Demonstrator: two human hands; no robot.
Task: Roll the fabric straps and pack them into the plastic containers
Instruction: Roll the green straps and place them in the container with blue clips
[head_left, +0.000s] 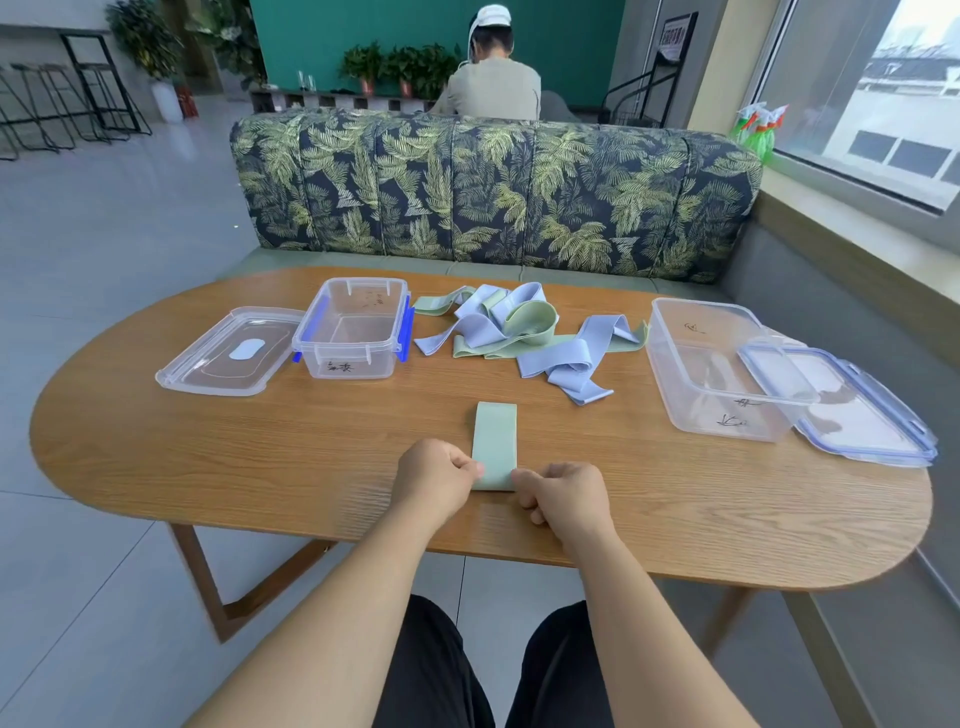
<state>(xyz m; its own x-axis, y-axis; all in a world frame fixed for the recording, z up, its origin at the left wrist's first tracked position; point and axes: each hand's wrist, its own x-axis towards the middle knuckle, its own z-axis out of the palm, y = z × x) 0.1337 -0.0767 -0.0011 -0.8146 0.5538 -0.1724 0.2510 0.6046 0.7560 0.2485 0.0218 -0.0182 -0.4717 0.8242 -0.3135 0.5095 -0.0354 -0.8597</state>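
green strap (494, 436), long axis pointing away (flat)

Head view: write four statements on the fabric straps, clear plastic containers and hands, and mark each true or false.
1. The left hand and right hand pinch the near end of the flat pale-green fabric strap. True.
2. The tangled pile of blue and green straps lies between the small clear plastic container with blue clips and the large clear plastic container. True.
3. The small container holds rolled straps. False: it is empty.
4. The large container's lid is clipped on. False: its blue-rimmed lid lies off, against its right side.
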